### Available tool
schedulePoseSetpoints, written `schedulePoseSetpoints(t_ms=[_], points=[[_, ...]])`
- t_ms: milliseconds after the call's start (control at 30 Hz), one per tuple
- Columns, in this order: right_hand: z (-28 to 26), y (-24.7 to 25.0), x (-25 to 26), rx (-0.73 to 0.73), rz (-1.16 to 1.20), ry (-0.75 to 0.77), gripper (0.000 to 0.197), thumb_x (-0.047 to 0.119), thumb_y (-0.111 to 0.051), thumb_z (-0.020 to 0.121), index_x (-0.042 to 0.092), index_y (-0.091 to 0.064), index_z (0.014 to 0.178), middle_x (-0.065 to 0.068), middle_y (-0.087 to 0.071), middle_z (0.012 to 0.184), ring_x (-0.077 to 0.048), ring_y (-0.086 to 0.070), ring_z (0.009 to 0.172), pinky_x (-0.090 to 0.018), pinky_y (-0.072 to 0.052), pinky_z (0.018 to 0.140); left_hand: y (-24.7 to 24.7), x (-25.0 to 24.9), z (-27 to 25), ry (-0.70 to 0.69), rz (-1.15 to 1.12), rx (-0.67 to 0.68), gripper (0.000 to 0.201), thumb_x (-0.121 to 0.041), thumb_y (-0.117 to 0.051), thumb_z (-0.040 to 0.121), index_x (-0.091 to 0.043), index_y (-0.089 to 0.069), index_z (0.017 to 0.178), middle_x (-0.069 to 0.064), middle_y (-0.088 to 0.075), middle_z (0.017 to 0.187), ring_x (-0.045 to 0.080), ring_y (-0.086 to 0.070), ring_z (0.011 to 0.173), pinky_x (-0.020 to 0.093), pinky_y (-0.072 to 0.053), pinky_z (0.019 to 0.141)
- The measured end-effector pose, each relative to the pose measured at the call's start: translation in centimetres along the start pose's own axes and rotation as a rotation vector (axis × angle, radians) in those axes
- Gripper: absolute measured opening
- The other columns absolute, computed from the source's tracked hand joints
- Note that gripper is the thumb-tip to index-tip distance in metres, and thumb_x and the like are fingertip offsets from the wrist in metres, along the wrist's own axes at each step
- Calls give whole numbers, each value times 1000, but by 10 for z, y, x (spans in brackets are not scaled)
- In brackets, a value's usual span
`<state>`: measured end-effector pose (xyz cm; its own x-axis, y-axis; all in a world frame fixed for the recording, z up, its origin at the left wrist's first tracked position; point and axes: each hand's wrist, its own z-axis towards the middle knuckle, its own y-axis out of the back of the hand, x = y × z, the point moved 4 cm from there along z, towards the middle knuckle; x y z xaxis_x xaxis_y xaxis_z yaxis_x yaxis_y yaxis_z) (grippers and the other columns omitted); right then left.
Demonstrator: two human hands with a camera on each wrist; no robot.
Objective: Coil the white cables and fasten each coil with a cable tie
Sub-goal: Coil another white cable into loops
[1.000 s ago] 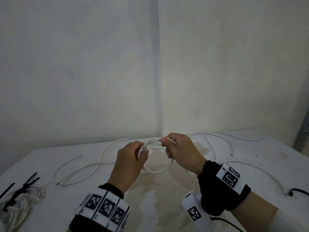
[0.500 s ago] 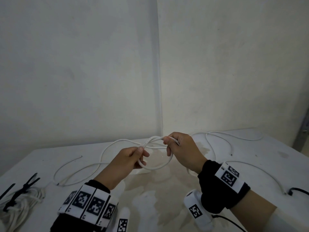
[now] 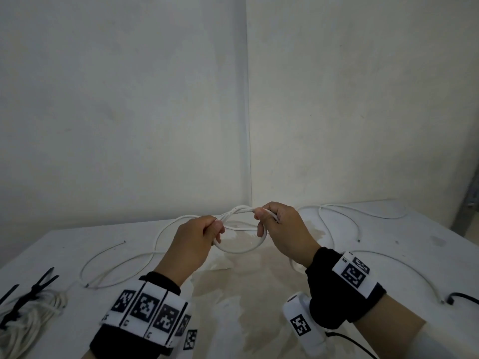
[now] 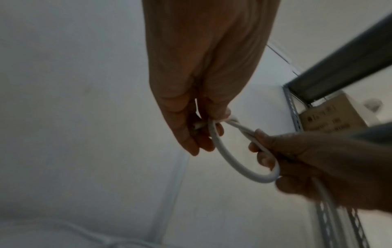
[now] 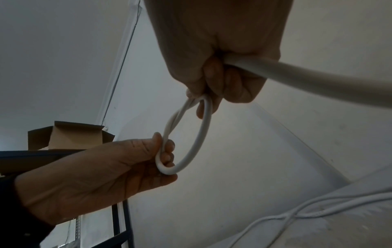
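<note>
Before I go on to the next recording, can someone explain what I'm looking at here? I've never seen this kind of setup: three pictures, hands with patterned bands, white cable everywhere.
No machine here: a person works with bare hands, wearing cameras. The wide picture comes from a head camera looking down at a white table. The other two come from cameras on each wrist, looking along the hand from below. The black-and-white patterned bands sit on the wrists.

The left hand and the right hand each pinch one side of a small loop of white cable, held above the table. Between them the strands cross and twist together.

More of the white cable trails loose over the table. At the left edge lies a finished coil with black cable ties on it. A black cord shows at the right edge.
</note>
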<state>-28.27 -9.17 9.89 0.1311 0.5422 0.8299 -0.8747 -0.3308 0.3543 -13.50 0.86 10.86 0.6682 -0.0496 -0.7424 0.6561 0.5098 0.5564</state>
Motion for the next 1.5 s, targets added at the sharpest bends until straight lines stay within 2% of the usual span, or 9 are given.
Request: schedulePoseSetpoints(t_ms=[100, 200, 300, 400, 533, 733, 900, 1267, 1500], points=[[2, 2, 3, -17, 13, 12, 27, 22, -50, 94, 9, -59, 72, 6, -56, 52, -2, -44, 48, -12, -36, 53, -9, 1, -5, 154, -394, 30, 30, -15, -40, 97, -11, -61, 76, 3, -65, 72, 19, -65, 82, 24, -54, 81], [5, 4, 7, -10, 6, 36, 30, 21, -50, 94, 1, -61, 74, 5, -57, 53, -3, -44, 50, -17, -37, 56, -12, 1, -7, 196, -534, 52, 32, -15, -37, 98, -7, -59, 77, 4, -57, 69, 14, -62, 71, 19, -56, 72], [5, 5, 6, 7, 9, 36, 31, 20, -49, 95, 4, -62, 72, 5, -58, 55, -4, -44, 53, -16, -37, 58, -5, -1, -3, 100, -318, 9, 31, -14, -39, 98, -14, -59, 73, 4, -56, 67, 13, -58, 68, 14, -53, 66], [3, 3, 4, 18, 15, 21, 29, 20, -48, 95, 17, -58, 69, 7, -59, 53, -2, -43, 50, -12, -35, 55, 2, -3, -1, -28, -49, -5, 31, -17, -45, 96, -24, -60, 69, 1, -65, 76, 15, -61, 77, 21, -50, 76], [1, 2, 2, 25, 4, 11, 29, 20, -47, 95, 11, -59, 71, 5, -56, 53, -1, -43, 43, -11, -32, 49, -2, 2, -5, 21, -144, 192, 32, -17, -45, 96, -13, -64, 71, -16, -65, 98, 1, -58, 95, 20, -45, 86], [1, 2, 4, 41, 19, 15, 28, 19, -48, 95, 11, -58, 70, 5, -55, 50, -3, -40, 38, -10, -31, 44, -7, -6, -11, 211, -649, 292, 31, -14, -32, 99, -7, -63, 95, 1, -69, 75, 7, -66, 69, 17, -54, 73], [3, 8, 6, 62, 9, 3, 28, 21, -48, 95, 15, -58, 69, 8, -56, 46, -4, -38, 39, -12, -33, 45, -11, -8, -12, 210, -624, 326, 29, -13, -35, 98, -6, -63, 95, -6, -60, 62, 4, -58, 58, 15, -51, 65], [-1, 5, -1, 87, 1, 5, 28, 29, -44, 96, 9, -60, 84, 2, -65, 70, 0, -45, 45, -9, -32, 48, -5, 2, -6, 258, -733, 113, 29, -13, -36, 97, -5, -60, 83, -2, -53, 60, 6, -55, 53, 22, -53, 71], [-10, 33, -43, 87, -284, 26, 13, 23, -44, 96, 19, -52, 105, 7, -43, 62, -5, -40, 53, -18, -33, 55, 32, 26, 0, 305, -913, -115, 28, -11, -35, 98, -3, -58, 83, -3, -54, 52, 3, -53, 45, 18, -56, 59]])
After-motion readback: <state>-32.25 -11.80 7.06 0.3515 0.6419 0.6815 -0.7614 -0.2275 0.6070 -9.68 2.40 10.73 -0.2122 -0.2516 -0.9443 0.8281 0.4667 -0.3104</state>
